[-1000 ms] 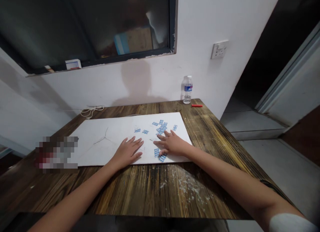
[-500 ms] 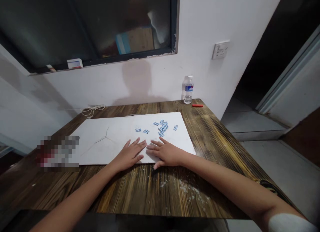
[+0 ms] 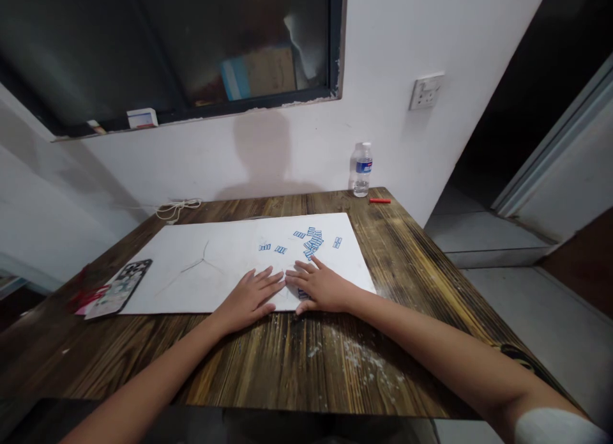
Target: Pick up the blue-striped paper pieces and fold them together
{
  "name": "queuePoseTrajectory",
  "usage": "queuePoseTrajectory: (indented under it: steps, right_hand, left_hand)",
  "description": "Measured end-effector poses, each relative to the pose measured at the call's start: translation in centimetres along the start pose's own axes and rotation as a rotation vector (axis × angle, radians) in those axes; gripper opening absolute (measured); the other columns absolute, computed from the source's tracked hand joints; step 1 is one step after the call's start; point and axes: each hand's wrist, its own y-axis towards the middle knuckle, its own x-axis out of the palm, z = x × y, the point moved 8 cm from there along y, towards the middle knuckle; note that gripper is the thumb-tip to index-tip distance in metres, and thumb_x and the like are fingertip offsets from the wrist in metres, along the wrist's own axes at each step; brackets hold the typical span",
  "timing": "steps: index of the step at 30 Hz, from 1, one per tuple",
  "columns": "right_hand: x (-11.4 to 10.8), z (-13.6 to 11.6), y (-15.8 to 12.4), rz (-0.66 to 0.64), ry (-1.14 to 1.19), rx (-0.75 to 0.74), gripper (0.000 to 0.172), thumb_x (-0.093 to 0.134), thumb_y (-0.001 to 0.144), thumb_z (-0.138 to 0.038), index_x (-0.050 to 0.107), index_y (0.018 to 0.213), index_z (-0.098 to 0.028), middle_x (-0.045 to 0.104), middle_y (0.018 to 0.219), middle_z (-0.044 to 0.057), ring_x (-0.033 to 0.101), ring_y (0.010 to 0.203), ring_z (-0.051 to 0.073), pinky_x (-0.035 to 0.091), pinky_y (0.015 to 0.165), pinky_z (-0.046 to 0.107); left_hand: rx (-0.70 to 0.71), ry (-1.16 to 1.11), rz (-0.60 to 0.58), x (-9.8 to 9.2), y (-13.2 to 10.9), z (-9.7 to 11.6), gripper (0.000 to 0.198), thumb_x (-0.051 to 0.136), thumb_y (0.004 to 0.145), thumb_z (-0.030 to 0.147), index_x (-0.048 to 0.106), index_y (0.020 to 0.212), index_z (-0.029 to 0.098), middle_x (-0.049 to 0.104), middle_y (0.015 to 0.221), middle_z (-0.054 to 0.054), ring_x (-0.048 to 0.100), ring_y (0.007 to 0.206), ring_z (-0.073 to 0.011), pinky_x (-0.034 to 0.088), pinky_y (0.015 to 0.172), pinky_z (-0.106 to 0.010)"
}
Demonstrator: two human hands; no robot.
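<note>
Along the near edge of the white card sheet (image 3: 205, 239): left hand (image 3: 246, 298), open, flat, palm down, holding nothing; right hand (image 3: 322, 287), open, palm down, partly covering one slip (image 3: 302, 294), just below a loose cluster of blue-printed paper slips (image 3: 312, 242). Slips judged light, thin and easily slid; best taken by an edge, pinched between fingertips.

Paper labels (image 3: 311, 243) on board (image 3: 191, 284), phone (image 3: 119, 289) at its L edge, water bottle (image 3: 363, 170) behind, by wall (image 3: 402, 150).
</note>
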Motion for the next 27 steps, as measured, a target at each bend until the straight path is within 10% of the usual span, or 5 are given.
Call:
queuePoseTrajectory:
  steps: [18, 27]
  right_hand:
    - [-0.6, -0.1, 0.1, 0.047, -0.133, 0.016, 0.063, 0.045, 0.09, -0.064, 0.056, 0.133, -0.02, 0.057, 0.137, 0.013, 0.046, 0.131, 0.032, 0.025, 0.112, 0.055]
    - [-0.6, -0.5, -0.5, 0.046, -0.044, -0.107, 0.076, 0.039, 0.089, -0.069, 0.037, 0.148, -0.021, 0.047, 0.146, 0.012, 0.029, 0.143, 0.031, 0.014, 0.116, 0.057]
  left_hand:
    - [-0.143, 0.106, 0.035, -0.6, 0.9, -2.1, 0.055, 0.034, 0.097, 0.055, 0.038, 0.147, 0.033, 0.031, 0.157, -0.004, 0.031, 0.142, -0.0269, 0.027, 0.11, -0.047]
    - [-0.278, 0.135, 0.009, -0.6, 1.4, -4.3, 0.054, 0.033, 0.097, 0.052, 0.037, 0.147, 0.034, 0.032, 0.156, -0.005, 0.03, 0.143, -0.0302, 0.026, 0.11, -0.053]
